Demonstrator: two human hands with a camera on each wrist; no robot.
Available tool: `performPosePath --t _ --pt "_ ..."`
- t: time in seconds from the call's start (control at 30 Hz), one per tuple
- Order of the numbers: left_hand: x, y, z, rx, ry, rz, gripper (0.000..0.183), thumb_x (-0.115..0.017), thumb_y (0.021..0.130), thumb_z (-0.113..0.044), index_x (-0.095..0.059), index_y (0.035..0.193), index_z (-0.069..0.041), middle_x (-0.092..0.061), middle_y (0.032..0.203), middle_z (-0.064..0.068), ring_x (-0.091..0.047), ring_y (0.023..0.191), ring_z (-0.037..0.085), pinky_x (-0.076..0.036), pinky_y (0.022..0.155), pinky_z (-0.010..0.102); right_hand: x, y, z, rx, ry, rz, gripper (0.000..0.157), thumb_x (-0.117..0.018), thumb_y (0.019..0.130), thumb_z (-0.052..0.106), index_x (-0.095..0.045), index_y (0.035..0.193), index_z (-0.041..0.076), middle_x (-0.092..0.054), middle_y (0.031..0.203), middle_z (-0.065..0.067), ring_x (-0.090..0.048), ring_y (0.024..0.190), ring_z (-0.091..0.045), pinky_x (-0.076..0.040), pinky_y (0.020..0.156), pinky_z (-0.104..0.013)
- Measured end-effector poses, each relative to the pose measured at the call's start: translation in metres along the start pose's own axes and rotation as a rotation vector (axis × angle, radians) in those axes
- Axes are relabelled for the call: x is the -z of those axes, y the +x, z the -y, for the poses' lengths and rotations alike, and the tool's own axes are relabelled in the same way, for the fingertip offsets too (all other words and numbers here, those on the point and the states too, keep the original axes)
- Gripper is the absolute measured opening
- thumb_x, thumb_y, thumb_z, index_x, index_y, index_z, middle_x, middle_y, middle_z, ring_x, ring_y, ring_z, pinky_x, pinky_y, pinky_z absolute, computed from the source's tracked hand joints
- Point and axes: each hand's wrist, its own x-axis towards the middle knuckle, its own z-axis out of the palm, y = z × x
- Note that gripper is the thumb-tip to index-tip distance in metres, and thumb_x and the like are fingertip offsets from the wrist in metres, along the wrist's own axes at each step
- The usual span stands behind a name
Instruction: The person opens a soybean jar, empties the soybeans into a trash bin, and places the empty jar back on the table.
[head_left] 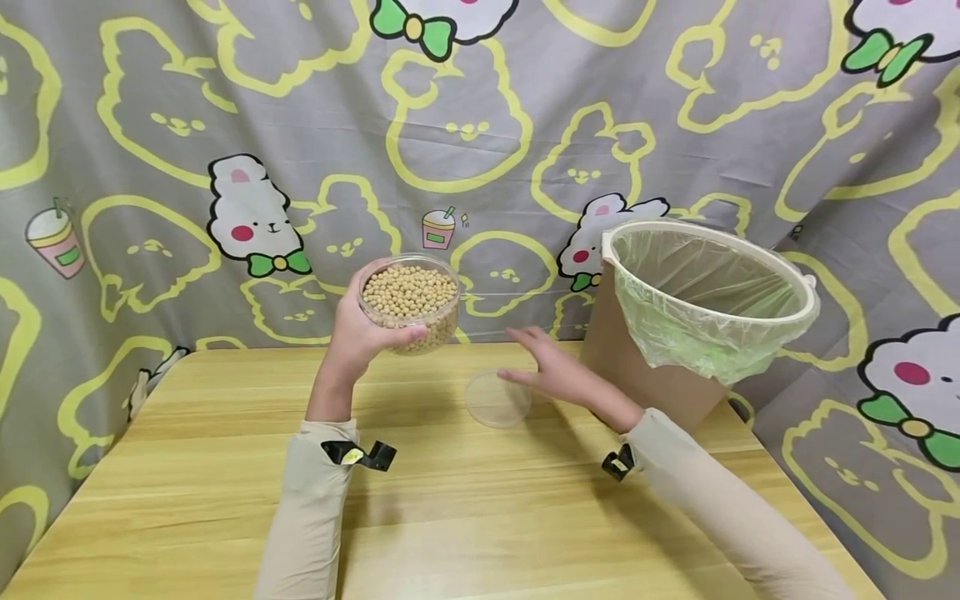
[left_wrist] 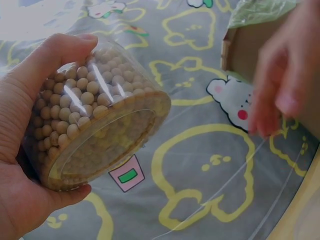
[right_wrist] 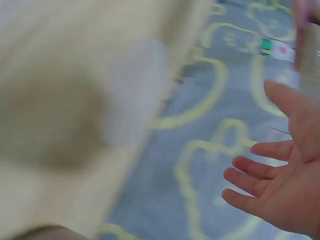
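Observation:
My left hand (head_left: pixel 358 321) grips a clear round plastic jar (left_wrist: pixel 107 95) of pale yellow soybeans (head_left: pixel 408 292), held above the table and tilted so the beans show through its uncovered top. In the left wrist view the thumb and fingers wrap around its side. My right hand (head_left: pixel 558 371) hovers over the table to the right of the jar, fingers apart and holding nothing; in the right wrist view its fingers (right_wrist: pixel 250 170) are spread. Below it a clear round lid (head_left: pixel 498 400) lies flat on the table.
A brown bin (head_left: pixel 637 350) stands at the table's back right, its cream rim (head_left: pixel 712 312) fitted with a thin green plastic bag (head_left: pixel 675 333). The wooden table (head_left: pixel 450 508) ends at a grey patterned curtain (head_left: pixel 480 125) behind.

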Motion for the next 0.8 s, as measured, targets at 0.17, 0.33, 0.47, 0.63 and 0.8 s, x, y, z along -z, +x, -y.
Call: performPosePath --t 0.17,0.33,0.47,0.63,0.8 --pt "-0.002 0.001 -0.001 -0.001 0.007 0.000 0.098 -0.088 0.053 0.003 -0.040 0.138 -0.012 -0.042 0.137 0.007 -0.045 0.120 0.019 -0.047 0.093 0.022 0.049 -0.010 0.020 0.162 -0.157 -0.245 0.055 -0.061 0.089 0.039 -0.051 0.135 0.009 -0.056 0.128 -0.012 -0.055 0.114 -0.027 -0.046 0.096 -0.045" --pt "-0.005 0.001 -0.002 0.024 0.039 -0.006 0.100 -0.088 0.053 0.002 -0.041 0.139 -0.014 -0.042 0.138 0.005 -0.045 0.121 0.018 -0.045 0.096 0.023 0.084 -0.025 0.025 0.371 -0.387 -0.677 0.036 -0.065 0.086 0.019 -0.063 0.119 0.004 -0.067 0.105 -0.015 -0.061 0.096 -0.032 -0.046 0.089 -0.046" --pt "-0.010 0.000 -0.006 0.045 0.070 -0.004 0.100 -0.089 0.052 0.000 -0.041 0.139 -0.014 -0.038 0.143 0.002 -0.041 0.125 0.016 -0.041 0.100 0.025 0.098 -0.038 0.019 0.359 -0.524 -0.941 0.026 -0.062 0.088 0.012 -0.067 0.112 0.002 -0.068 0.096 -0.016 -0.060 0.089 -0.035 -0.046 0.084 -0.047" --pt "-0.023 -0.005 -0.019 0.042 0.064 0.011 0.099 -0.088 0.053 0.003 -0.039 0.139 -0.006 -0.041 0.140 0.008 -0.044 0.122 0.019 -0.044 0.096 0.024 0.102 -0.058 0.004 0.255 -0.621 -1.031 0.023 -0.060 0.090 0.013 -0.068 0.109 0.001 -0.068 0.092 -0.015 -0.059 0.086 -0.035 -0.044 0.081 -0.048" --pt "-0.039 -0.008 -0.017 0.053 0.083 0.020 0.102 -0.089 0.053 -0.003 -0.037 0.140 -0.010 -0.043 0.138 0.008 -0.045 0.120 0.019 -0.045 0.095 0.028 0.106 -0.077 -0.010 0.231 -0.654 -1.097 0.022 -0.062 0.088 0.012 -0.069 0.105 0.001 -0.067 0.088 -0.017 -0.058 0.082 -0.037 -0.043 0.076 -0.051"
